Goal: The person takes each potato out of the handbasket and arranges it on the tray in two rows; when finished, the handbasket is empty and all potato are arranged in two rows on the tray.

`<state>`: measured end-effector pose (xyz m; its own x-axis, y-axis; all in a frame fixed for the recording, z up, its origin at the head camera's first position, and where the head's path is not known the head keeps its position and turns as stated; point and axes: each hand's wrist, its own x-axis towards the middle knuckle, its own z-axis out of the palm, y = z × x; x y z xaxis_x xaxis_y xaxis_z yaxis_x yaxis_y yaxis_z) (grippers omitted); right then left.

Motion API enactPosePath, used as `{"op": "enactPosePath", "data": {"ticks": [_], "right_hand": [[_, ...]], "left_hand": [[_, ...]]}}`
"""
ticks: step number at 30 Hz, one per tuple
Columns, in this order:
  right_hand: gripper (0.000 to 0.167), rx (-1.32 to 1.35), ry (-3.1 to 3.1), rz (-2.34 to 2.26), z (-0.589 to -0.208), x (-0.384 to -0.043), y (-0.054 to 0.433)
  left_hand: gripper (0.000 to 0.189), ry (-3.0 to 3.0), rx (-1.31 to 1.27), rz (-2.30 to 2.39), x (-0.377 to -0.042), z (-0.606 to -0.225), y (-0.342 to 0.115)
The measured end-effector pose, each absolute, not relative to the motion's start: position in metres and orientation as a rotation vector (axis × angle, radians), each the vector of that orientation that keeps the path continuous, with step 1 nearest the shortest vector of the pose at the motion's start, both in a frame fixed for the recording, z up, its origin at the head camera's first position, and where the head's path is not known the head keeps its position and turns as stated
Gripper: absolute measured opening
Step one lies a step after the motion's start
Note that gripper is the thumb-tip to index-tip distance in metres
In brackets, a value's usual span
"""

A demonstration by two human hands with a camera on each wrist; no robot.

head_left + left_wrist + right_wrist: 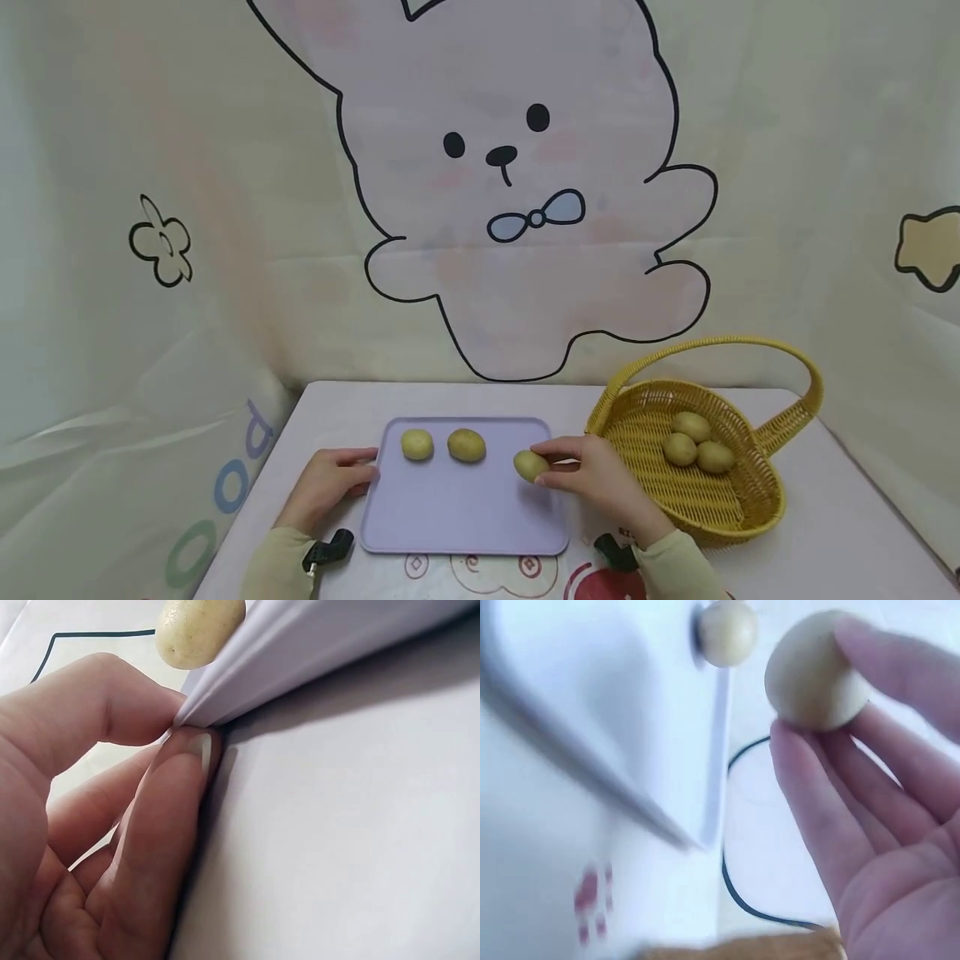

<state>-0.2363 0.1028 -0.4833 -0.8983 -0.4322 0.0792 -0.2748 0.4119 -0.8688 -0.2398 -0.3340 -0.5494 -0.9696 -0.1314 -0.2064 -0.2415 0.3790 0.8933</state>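
My right hand (592, 479) pinches a small potato (531, 466) between thumb and fingers, above the right side of a lilac tray (465, 517). In the right wrist view, this potato (814, 675) is held at the fingertips. Two more potatoes, a paler one (417, 444) and a browner one (467, 446), lie on the tray toward its back. At the tray's left edge, my left hand (326, 483) grips the rim; the left wrist view shows the thumb (169, 802) and a finger meeting at it.
To the right stands a yellow woven basket (645, 467) with a tall arched handle (720, 342), holding three potatoes (692, 427). A printed cloth (495, 275) hangs behind the white table (825, 517).
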Motion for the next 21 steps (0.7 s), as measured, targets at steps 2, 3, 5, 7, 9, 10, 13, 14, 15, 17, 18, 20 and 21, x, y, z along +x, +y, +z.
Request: {"op": "enactPosePath", "data": {"ticks": [2, 3, 5, 7, 9, 10, 13, 14, 15, 17, 18, 20, 21], "right_hand": [[0.039, -0.588, 2.552, -1.486, -0.492, -0.244, 0.091], [0.039, -0.559, 2.588, -1.47, -0.495, -0.248, 0.085], [0.037, -0.491, 2.639, -1.448, -0.501, -0.255, 0.074], [0.036, -0.433, 2.682, -1.429, -0.505, -0.259, 0.067], [0.036, -0.385, 2.719, -1.424, -0.508, -0.261, 0.062], [0.035, -0.364, 2.729, -1.421, -0.509, -0.262, 0.06], [0.035, -0.316, 2.761, -1.405, -0.512, -0.263, 0.059], [0.035, -0.305, 2.767, -1.405, -0.512, -0.264, 0.058], [0.035, -0.297, 2.769, -1.402, -0.513, -0.265, 0.058], [0.035, -0.287, 2.765, -1.408, -0.514, -0.266, 0.058], [0.035, -0.284, 2.758, -1.414, -0.514, -0.267, 0.057], [0.035, -0.278, 2.748, -1.42, -0.515, -0.269, 0.056], [0.035, -0.276, 2.744, -1.422, -0.516, -0.269, 0.055]], "left_hand": [[0.044, 2.527, -0.334, 1.663, -0.241, -0.55, -0.333], [0.044, 2.526, -0.334, 1.666, -0.241, -0.55, -0.333], [0.043, 2.526, -0.338, 1.675, -0.241, -0.55, -0.333], [0.043, 2.525, -0.348, 1.684, -0.24, -0.55, -0.332], [0.042, 2.522, -0.349, 1.696, -0.239, -0.552, -0.331], [0.042, 2.522, -0.346, 1.699, -0.239, -0.552, -0.33], [0.042, 2.517, -0.34, 1.702, -0.24, -0.553, -0.33], [0.042, 2.52, -0.342, 1.699, -0.24, -0.554, -0.33], [0.042, 2.522, -0.346, 1.696, -0.24, -0.554, -0.33], [0.043, 2.529, -0.358, 1.689, -0.24, -0.555, -0.331], [0.043, 2.533, -0.363, 1.685, -0.24, -0.555, -0.332], [0.043, 2.534, -0.368, 1.684, -0.241, -0.556, -0.333], [0.042, 2.531, -0.369, 1.686, -0.241, -0.556, -0.333]]}}
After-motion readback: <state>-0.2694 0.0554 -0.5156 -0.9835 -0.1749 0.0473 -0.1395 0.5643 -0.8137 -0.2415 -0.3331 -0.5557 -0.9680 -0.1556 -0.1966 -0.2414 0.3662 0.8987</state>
